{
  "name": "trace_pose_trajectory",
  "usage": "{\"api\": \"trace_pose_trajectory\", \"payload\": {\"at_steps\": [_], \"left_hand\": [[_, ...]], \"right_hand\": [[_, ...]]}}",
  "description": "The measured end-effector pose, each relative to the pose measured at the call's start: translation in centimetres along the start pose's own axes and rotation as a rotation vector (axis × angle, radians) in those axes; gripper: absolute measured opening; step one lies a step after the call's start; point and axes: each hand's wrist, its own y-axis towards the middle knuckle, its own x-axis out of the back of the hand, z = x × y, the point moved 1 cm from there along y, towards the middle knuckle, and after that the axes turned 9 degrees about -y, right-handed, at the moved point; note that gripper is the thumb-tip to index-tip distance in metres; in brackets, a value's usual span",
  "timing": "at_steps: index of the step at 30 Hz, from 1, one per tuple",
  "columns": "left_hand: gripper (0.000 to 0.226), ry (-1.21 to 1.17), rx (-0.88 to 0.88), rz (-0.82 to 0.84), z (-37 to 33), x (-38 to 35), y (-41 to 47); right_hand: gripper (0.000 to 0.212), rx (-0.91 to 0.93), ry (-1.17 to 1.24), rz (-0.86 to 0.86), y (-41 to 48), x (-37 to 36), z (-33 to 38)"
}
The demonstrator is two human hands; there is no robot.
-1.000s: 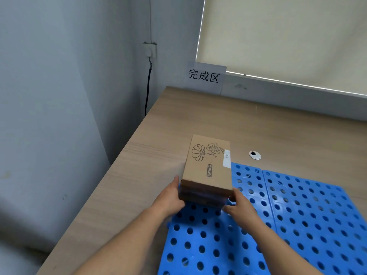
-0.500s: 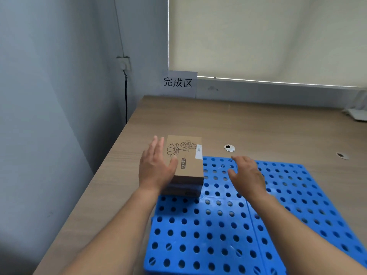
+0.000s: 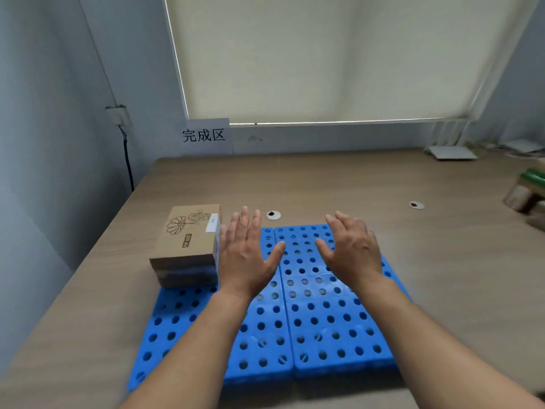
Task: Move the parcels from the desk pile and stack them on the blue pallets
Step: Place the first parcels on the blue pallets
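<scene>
Over the blue pallets (image 3: pixel 324 320) my left hand (image 3: pixel 246 258) and right hand (image 3: pixel 352 252) hover flat, fingers spread, gripping nothing; parcel stack (image 3: pixel 188 246) sits squared in the far-left corner, leaving room for more.

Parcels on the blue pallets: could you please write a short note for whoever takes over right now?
Left hand: open, empty, just right of the parcel stack.
Right hand: open, empty, over the blue pallets.
Done: one small stack sits on the pallets' far left corner.
Left: what look like more parcels, blurred at the right edge of the desk, to fetch and stack.
</scene>
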Motion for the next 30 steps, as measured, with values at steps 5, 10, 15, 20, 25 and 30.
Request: {"api": "trace_pose_trajectory", "payload": {"at_steps": [5, 10, 15, 20, 25, 30], "left_hand": [[0.096, -0.049, -0.037, 0.043, -9.2, -4.4, -2.5], [0.097, -0.093, -0.088, 0.059, -17.8, -8.3, -4.1], [0.096, -0.134, -0.137, 0.08, -25.7, -12.0, -5.5], [0.08, -0.149, -0.218, 0.142, -32.5, -15.2, -6.1], [0.078, -0.189, -0.336, 0.219, -39.5, -19.4, -5.9], [0.077, -0.199, -0.422, 0.318, -45.6, -25.1, -5.4]], "right_hand": [[0.056, -0.032, -0.071, -0.008, -3.5, 3.1, -8.8], [0.057, -0.108, -0.118, -0.003, -7.1, 6.0, -17.4], [0.057, -0.194, -0.163, -0.011, -10.2, 8.1, -25.3], [0.055, -0.322, -0.186, -0.015, -13.1, 10.1, -31.9], [0.056, -0.455, -0.204, -0.043, -15.3, 11.7, -38.6], [0.057, -0.573, -0.242, 0.019, -16.7, 11.7, -45.5]]}}
